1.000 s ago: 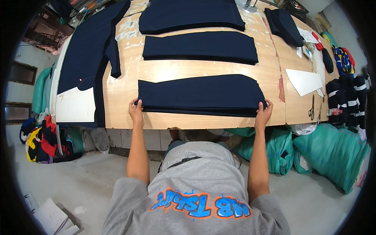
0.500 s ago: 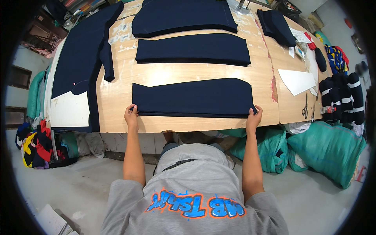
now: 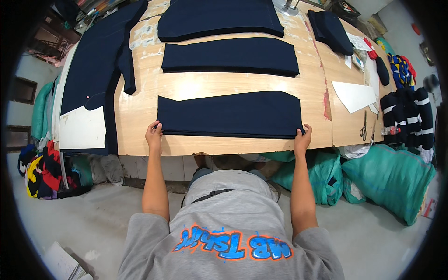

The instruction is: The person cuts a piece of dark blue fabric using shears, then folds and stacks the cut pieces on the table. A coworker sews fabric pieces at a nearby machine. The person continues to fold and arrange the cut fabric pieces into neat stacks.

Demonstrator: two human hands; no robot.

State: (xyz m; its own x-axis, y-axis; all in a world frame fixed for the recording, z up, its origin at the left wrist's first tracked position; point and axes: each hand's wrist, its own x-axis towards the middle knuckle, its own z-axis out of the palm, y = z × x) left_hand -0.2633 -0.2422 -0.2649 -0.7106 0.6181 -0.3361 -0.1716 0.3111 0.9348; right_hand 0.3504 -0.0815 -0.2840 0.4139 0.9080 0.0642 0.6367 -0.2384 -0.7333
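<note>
A stack of cut navy fabric pieces (image 3: 228, 114) lies flat near the front edge of the wooden table (image 3: 228, 83). My left hand (image 3: 154, 136) pinches its near left corner, thumb and fingers closed on the edge. At the opposite end, my right hand (image 3: 302, 140) grips the near right corner in the same way. Farther back lies a second, similar navy stack (image 3: 231, 56), with a larger navy stack (image 3: 219, 19) behind it. Neither of those is touched.
Left on the table, a long navy fabric stack (image 3: 91, 77) carries a white pattern piece (image 3: 83, 128). To the right are another white pattern piece (image 3: 353, 96), scissors (image 3: 363, 128) and a folded navy bundle (image 3: 329, 32). Green sacks (image 3: 387, 179) stand below the table's right side.
Both hands stay at the near corners of the front stack, which lies in the same place on the table. The whole view has shifted slightly.
</note>
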